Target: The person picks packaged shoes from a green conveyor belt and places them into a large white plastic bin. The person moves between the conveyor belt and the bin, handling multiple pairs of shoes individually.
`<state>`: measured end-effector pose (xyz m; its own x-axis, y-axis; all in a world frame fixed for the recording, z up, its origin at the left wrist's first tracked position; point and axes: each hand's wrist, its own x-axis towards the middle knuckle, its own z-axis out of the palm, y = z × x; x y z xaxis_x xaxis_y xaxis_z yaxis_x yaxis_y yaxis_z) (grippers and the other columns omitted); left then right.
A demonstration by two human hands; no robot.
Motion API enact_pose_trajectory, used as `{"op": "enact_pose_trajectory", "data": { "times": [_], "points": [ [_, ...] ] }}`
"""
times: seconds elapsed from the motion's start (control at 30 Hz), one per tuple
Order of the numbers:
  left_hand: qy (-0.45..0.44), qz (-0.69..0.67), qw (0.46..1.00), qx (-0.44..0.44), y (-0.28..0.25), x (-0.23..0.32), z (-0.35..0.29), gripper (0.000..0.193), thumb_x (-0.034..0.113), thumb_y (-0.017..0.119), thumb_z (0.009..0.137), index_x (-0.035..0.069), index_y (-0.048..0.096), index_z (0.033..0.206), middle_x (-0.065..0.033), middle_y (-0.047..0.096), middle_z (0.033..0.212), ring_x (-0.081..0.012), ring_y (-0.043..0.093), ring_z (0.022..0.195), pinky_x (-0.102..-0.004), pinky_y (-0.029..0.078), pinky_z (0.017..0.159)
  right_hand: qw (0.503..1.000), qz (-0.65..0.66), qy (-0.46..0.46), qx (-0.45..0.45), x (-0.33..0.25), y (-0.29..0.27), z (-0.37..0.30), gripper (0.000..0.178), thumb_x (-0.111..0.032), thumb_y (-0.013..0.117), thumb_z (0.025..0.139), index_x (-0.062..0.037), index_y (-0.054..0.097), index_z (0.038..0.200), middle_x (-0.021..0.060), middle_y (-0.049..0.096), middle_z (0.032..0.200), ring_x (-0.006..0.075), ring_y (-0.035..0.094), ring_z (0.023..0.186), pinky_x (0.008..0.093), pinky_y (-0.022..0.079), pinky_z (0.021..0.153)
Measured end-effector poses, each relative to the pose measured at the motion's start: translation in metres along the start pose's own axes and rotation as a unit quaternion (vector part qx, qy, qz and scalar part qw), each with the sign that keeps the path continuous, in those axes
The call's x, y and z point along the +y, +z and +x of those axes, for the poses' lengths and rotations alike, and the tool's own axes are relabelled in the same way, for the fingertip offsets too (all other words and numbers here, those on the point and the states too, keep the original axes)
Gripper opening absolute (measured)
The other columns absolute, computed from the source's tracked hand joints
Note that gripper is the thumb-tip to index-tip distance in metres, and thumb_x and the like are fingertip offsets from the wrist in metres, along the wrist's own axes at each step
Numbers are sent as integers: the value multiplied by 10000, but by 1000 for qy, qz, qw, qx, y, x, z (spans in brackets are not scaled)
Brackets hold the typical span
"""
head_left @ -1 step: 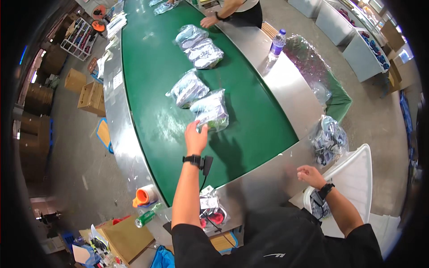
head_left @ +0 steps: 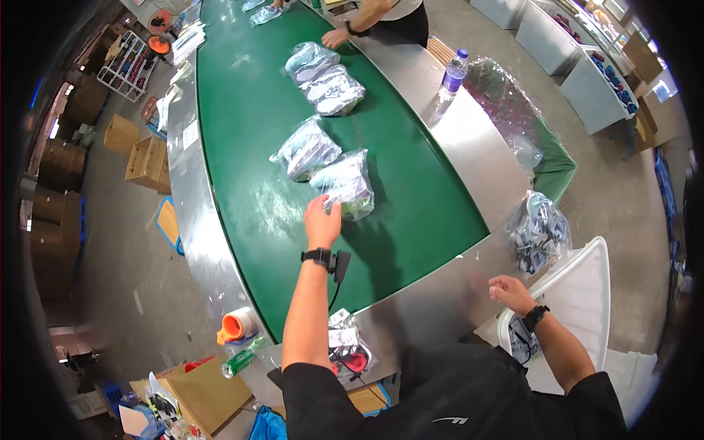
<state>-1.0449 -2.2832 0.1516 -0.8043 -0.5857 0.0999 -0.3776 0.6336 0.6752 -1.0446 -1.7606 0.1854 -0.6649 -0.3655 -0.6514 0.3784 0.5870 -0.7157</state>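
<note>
My left hand reaches over the green belt, fingers stretched and apart, at the lower left edge of a clear plastic bag with pale blue and lilac contents. Whether the fingertips press on the film, I cannot tell. Touching its upper left side is a similar bag. Farther up the belt lie two more bagged bundles, one silvery and one bluish. Held low at the right, my right hand has its fingers curled in and nothing visible in them, above a white bin.
Metal borders frame the belt. A water bottle stands on the right border, near another person's hand. Bagged items lie at the near right corner. An orange-and-white roll and green can sit at the lower left.
</note>
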Motion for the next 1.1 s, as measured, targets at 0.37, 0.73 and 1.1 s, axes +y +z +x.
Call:
{"op": "enact_pose_trajectory", "data": {
  "times": [0.37,0.73,1.1],
  "points": [
    [-87,59,994,9,59,27,-28,801,314,752,756,56,356,1404,-234,442,1235,-393,494,1105,-442,426,934,997,-27,71,26,16,13,-6,323,-144,615,873,38,580,1138,62,651,903,125,627,803,268,500,738],
    [-37,71,992,-101,37,7,8,1016,443,835,628,31,358,1424,-243,375,1410,-400,423,1250,-457,400,1015,997,-55,-7,48,2,26,11,320,-184,644,856,24,610,1097,85,670,880,138,628,802,286,502,744],
    [26,-146,985,-86,44,86,-94,558,218,766,644,80,509,1120,-156,579,1064,-361,608,919,-409,513,788,977,196,82,9,-19,52,36,333,-234,543,937,-35,522,1204,81,642,858,151,646,718,273,535,658]
  ]
}}
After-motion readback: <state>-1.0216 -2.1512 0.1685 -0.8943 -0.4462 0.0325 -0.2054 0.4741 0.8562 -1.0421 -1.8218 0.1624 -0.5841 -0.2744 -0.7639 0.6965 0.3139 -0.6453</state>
